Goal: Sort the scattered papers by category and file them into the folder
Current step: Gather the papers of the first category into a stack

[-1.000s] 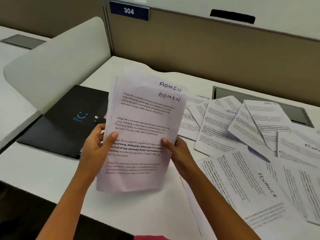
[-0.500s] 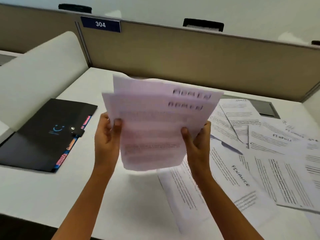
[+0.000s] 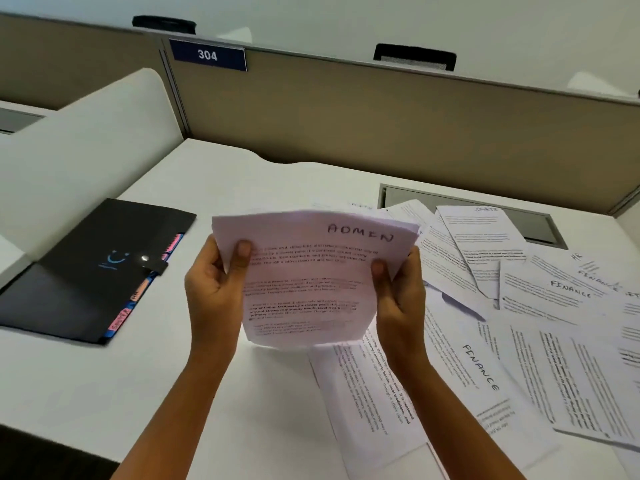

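I hold a stack of printed sheets marked ADMIN [image 3: 308, 282] upright above the white desk [image 3: 138, 382]. My left hand [image 3: 214, 289] grips its left edge, thumb on the front. My right hand [image 3: 398, 296] grips the right edge the same way. The sheets' top edges now line up, so only one ADMIN heading shows. A closed black folder [image 3: 90, 271] with coloured index tabs along its right side lies flat on the desk to the left of the stack. Loose papers labelled FINANCE [image 3: 485, 368] and others lie scattered on the right.
A tan partition with a blue 304 plate [image 3: 207, 55] stands behind the desk. A white curved divider [image 3: 76, 140] rises at the left, behind the folder. A grey cable hatch [image 3: 540, 226] is set into the desk at the back right, partly under papers.
The two offset ADMIN sheets have been squared into one even stack between both hands. The stack has dropped lower toward the desk, and the view has shifted.
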Tool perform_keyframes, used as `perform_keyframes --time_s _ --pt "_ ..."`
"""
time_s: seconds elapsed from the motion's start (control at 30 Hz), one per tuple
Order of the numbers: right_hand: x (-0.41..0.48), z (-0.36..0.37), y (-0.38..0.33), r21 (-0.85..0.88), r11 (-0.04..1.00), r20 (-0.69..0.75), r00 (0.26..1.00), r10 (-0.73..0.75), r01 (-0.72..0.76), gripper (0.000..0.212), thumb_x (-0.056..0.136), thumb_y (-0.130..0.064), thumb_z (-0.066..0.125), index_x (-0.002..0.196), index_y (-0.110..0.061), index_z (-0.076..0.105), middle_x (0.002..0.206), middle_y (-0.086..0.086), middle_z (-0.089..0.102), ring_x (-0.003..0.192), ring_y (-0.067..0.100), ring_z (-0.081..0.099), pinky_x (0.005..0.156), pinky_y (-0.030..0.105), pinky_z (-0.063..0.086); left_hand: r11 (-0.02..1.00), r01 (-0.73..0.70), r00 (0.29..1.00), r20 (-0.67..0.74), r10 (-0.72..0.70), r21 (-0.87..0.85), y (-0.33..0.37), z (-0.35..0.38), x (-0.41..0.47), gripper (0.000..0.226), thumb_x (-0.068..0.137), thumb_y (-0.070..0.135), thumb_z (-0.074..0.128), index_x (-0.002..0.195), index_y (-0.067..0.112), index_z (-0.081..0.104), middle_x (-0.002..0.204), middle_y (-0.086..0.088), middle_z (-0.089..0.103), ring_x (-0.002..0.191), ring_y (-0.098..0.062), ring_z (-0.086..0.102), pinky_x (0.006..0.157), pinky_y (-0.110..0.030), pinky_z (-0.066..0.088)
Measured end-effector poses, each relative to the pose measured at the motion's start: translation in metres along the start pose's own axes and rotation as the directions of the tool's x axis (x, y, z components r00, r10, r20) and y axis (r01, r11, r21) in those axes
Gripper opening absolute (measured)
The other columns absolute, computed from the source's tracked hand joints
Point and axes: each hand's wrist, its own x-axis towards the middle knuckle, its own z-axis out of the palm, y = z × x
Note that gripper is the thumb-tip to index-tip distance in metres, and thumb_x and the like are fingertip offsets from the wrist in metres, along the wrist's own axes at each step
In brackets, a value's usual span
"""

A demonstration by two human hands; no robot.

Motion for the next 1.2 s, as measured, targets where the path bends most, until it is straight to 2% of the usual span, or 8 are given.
perform_keyframes --time_s 0.1,0.27,0.43,0.57,0.67,0.73,0.97,1.2 --pt "-0.011 -0.002 0.015 -0.053 0.998 0.054 0.998 0.043 -0.040 0.017 0.091 -0.023 0.042 0.107 -0.026 0.044 0.095 -0.016 0.063 0.090 0.006 0.065 0.067 0.022 0.056 0.997 0.069 0.998 0.009 -0.069 0.033 -0.017 -0.003 -0.013 0.014 0.090 0.037 0.049 0.103 0.038 0.052 0.085 0.029 0.064 0.083 0.003 0.063 0.060 -0.011 0.051" --pt "-0.014 0.001 0.018 -0.087 0.995 0.072 0.996 0.049 -0.043 0.014 0.091 -0.026 0.041 0.105 -0.028 0.045 0.100 -0.005 0.063 0.089 0.010 0.066 0.067 0.024 0.058 0.992 0.092 0.995 0.019 -0.093 0.086 -0.022 -0.006 -0.021 0.027 0.088 0.042 0.040 0.098 0.067 0.048 0.092 0.031 0.062 0.091 0.001 0.061 0.062 -0.012 0.051" --pt "-0.013 0.002 0.019 -0.054 0.998 0.034 0.999 0.025 -0.023 0.011 0.092 -0.026 0.041 0.102 -0.026 0.045 0.092 -0.010 0.064 0.085 0.014 0.068 0.065 0.027 0.058 0.989 0.130 0.991 -0.026 -0.128 0.067 -0.022 -0.007 -0.026 0.020 0.089 0.045 0.038 0.104 0.047 0.050 0.089 0.028 0.063 0.088 -0.001 0.061 0.062 -0.015 0.053" --pt "-0.030 0.004 0.039 -0.118 0.992 0.051 0.997 0.059 -0.053 0.022 0.093 -0.025 0.040 0.111 -0.037 0.045 0.102 -0.002 0.063 0.090 0.016 0.067 0.071 0.034 0.060 0.966 0.240 0.970 0.001 -0.242 0.096 -0.041 -0.011 -0.048 0.015 0.094 0.044 0.040 0.101 0.040 0.053 0.086 0.023 0.064 0.088 -0.012 0.062 0.059 -0.017 0.053" --pt "-0.033 0.003 0.040 -0.136 0.989 0.065 0.996 0.064 -0.055 0.031 0.093 -0.023 0.039 0.112 -0.048 0.044 0.102 -0.012 0.061 0.095 0.014 0.066 0.075 0.030 0.059 0.962 0.256 0.967 -0.025 -0.255 0.090 -0.042 -0.011 -0.058 0.017 0.091 0.046 0.042 0.099 0.038 0.054 0.090 0.013 0.065 0.089 -0.018 0.061 0.067 -0.026 0.054" --pt "-0.032 0.001 0.037 -0.120 0.992 0.065 0.997 0.051 -0.043 0.030 0.093 -0.021 0.038 0.115 -0.040 0.044 0.101 -0.017 0.060 0.096 0.011 0.065 0.075 0.025 0.058 0.968 0.233 0.972 -0.042 -0.230 0.089 -0.038 -0.010 -0.059 0.023 0.086 0.048 0.039 0.100 0.038 0.054 0.094 0.010 0.065 0.087 -0.017 0.061 0.069 -0.029 0.053" --pt "-0.045 -0.006 0.060 -0.185 0.974 0.107 0.983 0.150 -0.128 0.019 0.093 -0.024 0.041 0.110 -0.031 0.046 0.104 -0.003 0.062 0.092 0.013 0.066 0.073 0.036 0.060 0.945 0.266 0.963 -0.021 -0.267 0.189 -0.061 -0.010 -0.073 0.021 0.092 0.042 0.041 0.108 0.035 0.053 0.096 0.010 0.063 0.089 -0.014 0.061 0.064 -0.018 0.054" --pt "-0.034 -0.011 0.061 -0.210 0.966 0.177 0.966 0.188 -0.150 0.017 0.098 -0.019 0.043 0.106 -0.034 0.046 0.108 -0.012 0.061 0.095 -0.001 0.061 0.079 0.018 0.056 0.944 0.209 0.972 -0.161 -0.172 0.255 -0.050 -0.007 -0.076 0.017 0.093 0.035 0.042 0.097 0.025 0.055 0.090 0.012 0.063 0.078 -0.009 0.063 0.057 -0.010 0.050"
